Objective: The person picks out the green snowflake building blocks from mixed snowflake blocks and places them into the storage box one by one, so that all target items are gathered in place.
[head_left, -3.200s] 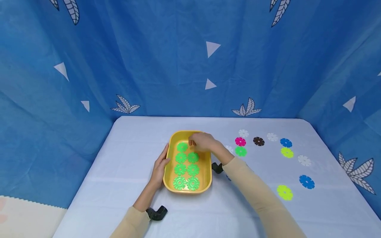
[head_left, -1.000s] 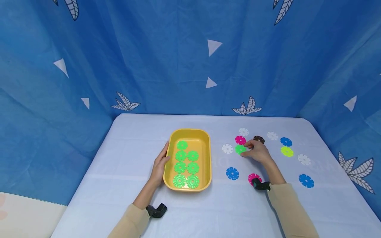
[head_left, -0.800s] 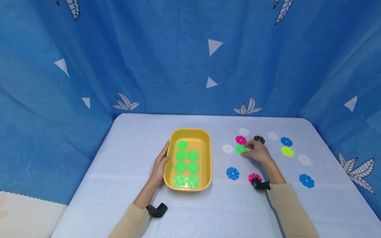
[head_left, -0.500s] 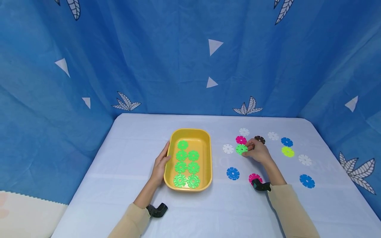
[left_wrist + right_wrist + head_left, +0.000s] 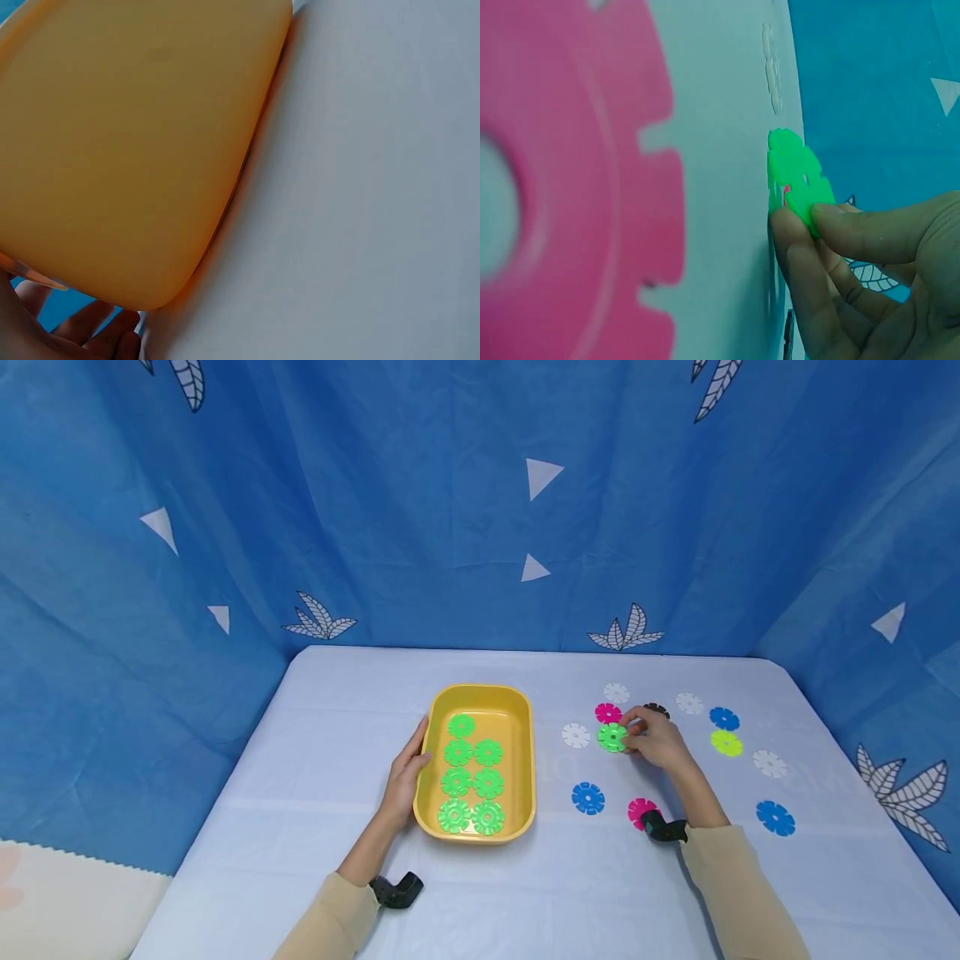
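In the head view my left hand (image 5: 402,782) holds the left side of a yellow plastic tray (image 5: 522,793), thumb at the rim. The left wrist view shows its curled fingers (image 5: 112,335) beside the tray's outer wall. Several green snowflake discs (image 5: 488,783) lie flat inside the tray. My right hand (image 5: 656,740) pinches another green snowflake disc (image 5: 611,737) by its edge, between thumb and finger. In the right wrist view that green disc (image 5: 799,176) stands tilted just at the tablecloth.
Around my right hand lie loose discs: pink (image 5: 608,713), white (image 5: 576,736), blue (image 5: 588,798), brown (image 5: 657,710) and yellow-green (image 5: 726,743). Another pink disc (image 5: 641,812) sits partly under the right wrist camera. A blue curtain (image 5: 450,527) stands behind the white table (image 5: 315,710).
The right hand has moved from over the tray to the green disc at the right and now pinches it, its edge tipped up. My left hand stays on the tray.
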Demonstrator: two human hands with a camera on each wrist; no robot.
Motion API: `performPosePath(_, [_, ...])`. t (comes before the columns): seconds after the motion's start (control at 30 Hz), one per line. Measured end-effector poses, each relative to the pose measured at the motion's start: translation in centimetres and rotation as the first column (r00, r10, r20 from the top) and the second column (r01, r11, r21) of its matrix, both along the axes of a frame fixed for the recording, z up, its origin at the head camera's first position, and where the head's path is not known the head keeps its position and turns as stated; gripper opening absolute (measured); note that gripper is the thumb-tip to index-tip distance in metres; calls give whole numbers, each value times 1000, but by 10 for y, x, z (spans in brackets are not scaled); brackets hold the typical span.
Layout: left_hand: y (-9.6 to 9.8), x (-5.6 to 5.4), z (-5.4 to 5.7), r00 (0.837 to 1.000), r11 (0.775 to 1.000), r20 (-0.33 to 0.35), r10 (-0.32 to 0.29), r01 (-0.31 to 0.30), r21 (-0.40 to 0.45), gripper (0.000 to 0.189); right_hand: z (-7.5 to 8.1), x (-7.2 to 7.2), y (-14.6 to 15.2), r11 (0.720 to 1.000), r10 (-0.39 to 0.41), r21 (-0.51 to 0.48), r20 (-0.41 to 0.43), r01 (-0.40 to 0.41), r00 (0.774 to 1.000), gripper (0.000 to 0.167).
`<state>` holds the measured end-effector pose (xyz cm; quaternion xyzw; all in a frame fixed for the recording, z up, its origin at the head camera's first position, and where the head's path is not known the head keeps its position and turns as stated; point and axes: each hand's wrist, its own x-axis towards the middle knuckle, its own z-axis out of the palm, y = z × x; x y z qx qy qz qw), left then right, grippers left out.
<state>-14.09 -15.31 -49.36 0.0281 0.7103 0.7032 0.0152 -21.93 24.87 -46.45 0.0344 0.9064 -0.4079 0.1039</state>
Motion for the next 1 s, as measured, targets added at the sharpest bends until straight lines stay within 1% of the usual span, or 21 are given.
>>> performPosePath(0.2, [0, -1, -1, 1000, 1000, -1, -5, 5, 6, 57, 1, -2, 6, 999, 23, -42, -19, -24, 1000, 26])
performPosePath(0.33, [-1, -1, -2, 1000, 1000, -3, -3, 3, 2, 57, 7, -5, 7, 997, 34, -63, -32, -36, 999, 26])
performPosePath(0.47, [-2, -1, -2, 1000, 1000, -7, -3, 3, 1, 56, 19, -9, 0, 996, 58, -72, -54, -61, 997, 27])
performPosePath(0.67, [-2, -2, -2, 1000, 1000, -5, -1, 1, 1, 56, 42, -14, -19, 988, 125, -72, -117, -134, 985, 28])
performPosePath(0.83, [-2, -2, -1, 1000, 1000, -5, 3, -3, -7, 57, 62, -22, -39, 977, 193, -67, -153, -205, 969, 28])
performPosePath(1.0, [-2, -2, -1, 1000, 1000, -6, 4, -4, -8, 56, 79, -30, -64, 959, 267, -58, -160, -279, 950, 27])
